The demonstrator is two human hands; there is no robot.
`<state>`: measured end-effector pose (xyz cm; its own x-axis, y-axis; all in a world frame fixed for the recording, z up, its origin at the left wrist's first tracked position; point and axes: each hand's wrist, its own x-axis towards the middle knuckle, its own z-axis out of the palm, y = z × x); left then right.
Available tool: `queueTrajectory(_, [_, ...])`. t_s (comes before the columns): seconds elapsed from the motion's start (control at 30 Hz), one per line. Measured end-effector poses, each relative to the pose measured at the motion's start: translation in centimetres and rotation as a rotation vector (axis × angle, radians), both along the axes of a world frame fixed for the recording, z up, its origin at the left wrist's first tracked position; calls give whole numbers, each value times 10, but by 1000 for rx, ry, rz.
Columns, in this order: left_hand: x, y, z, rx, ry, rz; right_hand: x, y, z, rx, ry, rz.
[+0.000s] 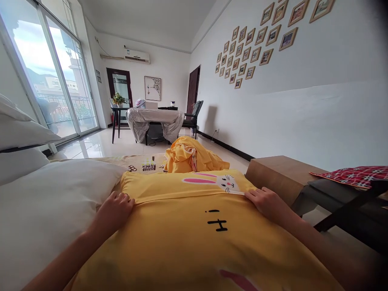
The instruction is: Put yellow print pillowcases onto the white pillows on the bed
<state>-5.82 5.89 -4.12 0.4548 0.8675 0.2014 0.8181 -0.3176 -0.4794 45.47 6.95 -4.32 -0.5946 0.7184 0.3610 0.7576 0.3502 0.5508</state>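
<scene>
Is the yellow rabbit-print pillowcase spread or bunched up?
Spread: the pillowcase lies broad and mostly smooth, left hand and right hand at opposite sides.

Located pillowcase (169,234) at near centre, with left hand (113,210) at its left edge and right hand (268,204) at its right. Logged pillow (57,198) on the left side, stacked bedding (21,125) at far left. Found bundled cloth (197,157) just beyond pillowcase, blanket (141,163) to left of bundle. To right, noted box (277,165), then frame (336,212) with cloth (357,176) on top. Farther off, placed table (157,115) between plant (118,99) on tall stand (114,127) and chair (195,115). Recorded sliding door (66,76) along left, air conditioner (137,56) on end wall (172,72), pictures (239,49) on right wall (303,121).
</scene>
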Motion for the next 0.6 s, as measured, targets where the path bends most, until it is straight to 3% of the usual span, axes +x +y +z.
queueTrajectory(0.1, [0,-2,13,-78,-100,17,3,5,15,-117,92,-37])
queueTrajectory(0.2, [10,4,44,-118,-246,5,-10,18,45,-224,233,-49])
queueTrajectory(0.33, [54,34,98,-30,-379,-44,-74,51,87,-225,317,-81])
queueTrajectory(0.4, [82,55,109,-15,-443,-87,-118,68,92,-244,315,-32])
queueTrajectory(0.43, [94,66,107,-15,-470,-105,-139,75,87,-260,344,-5])
queueTrajectory(0.5, [112,84,86,-30,-527,-137,-174,82,66,-327,413,54])
queueTrajectory(0.6, [121,98,26,-82,-604,-145,-201,81,15,-438,442,97])
